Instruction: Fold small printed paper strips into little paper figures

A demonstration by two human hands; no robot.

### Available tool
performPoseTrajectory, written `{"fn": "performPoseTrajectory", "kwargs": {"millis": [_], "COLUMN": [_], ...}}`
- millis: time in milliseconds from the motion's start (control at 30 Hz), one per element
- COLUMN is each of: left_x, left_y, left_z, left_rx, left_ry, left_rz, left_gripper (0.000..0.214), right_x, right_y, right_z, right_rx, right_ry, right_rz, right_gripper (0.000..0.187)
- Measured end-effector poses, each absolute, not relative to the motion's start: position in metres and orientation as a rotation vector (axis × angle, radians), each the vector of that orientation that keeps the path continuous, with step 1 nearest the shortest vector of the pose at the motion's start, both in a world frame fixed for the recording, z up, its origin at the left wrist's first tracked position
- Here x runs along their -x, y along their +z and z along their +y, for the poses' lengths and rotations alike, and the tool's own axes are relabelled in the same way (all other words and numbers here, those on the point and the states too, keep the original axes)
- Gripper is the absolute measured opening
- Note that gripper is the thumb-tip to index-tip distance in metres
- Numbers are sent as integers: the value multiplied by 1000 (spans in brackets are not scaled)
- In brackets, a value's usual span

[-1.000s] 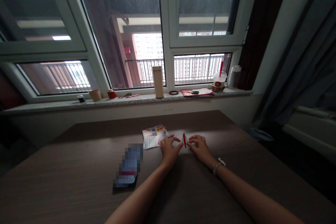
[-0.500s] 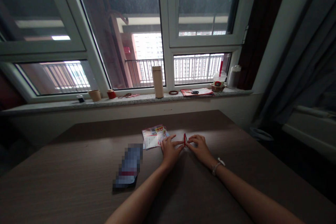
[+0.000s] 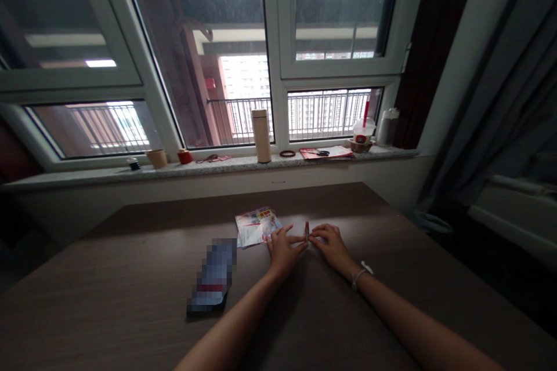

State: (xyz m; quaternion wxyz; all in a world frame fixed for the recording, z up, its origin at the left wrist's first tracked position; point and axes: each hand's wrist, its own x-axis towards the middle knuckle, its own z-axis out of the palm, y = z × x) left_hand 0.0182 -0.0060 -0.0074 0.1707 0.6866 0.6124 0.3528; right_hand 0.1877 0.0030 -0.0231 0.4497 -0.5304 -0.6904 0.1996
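Observation:
Between my two hands a small, thin red piece (image 3: 307, 231), which looks like folded paper seen edge-on, stands upright just over the table. My left hand (image 3: 284, 248) pinches its lower left side with thumb and index finger, the other fingers loosely spread. From the right, my right hand (image 3: 331, 243) grips the same piece with its fingertips; a bracelet (image 3: 359, 276) circles that wrist. Close beyond my left fingers lie printed colour sheets (image 3: 256, 226), stacked flat. What is printed on the small piece is too small to make out.
Left of my left forearm a blurred-out flat dark blue object (image 3: 212, 278) lies on the brown table (image 3: 130, 266). Along the windowsill stand a beige flask (image 3: 261, 136), a paper cup (image 3: 156, 157), a red spool (image 3: 185, 156), scissors (image 3: 322, 152) on red paper, and a drink cup (image 3: 364, 130).
The small red piece has turned slightly between my fingertips and shows a narrower, more edge-on face. Both hands have barely shifted.

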Motion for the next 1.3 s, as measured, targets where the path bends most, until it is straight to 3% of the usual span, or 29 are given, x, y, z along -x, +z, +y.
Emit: {"fn": "performPoseTrajectory", "kwargs": {"millis": [567, 1300], "left_x": [-19, -20], "left_y": [-3, -4], "left_z": [-8, -6], "left_rx": [-1942, -1941], "left_ry": [974, 958], "left_rz": [1747, 1782], "left_gripper": [7, 11], "right_x": [-186, -186], "right_y": [-25, -32], "right_z": [2, 7], "right_rx": [1293, 1277], "right_ry": [473, 454], "right_rz": [-1720, -1720], "right_gripper": [11, 15]}}
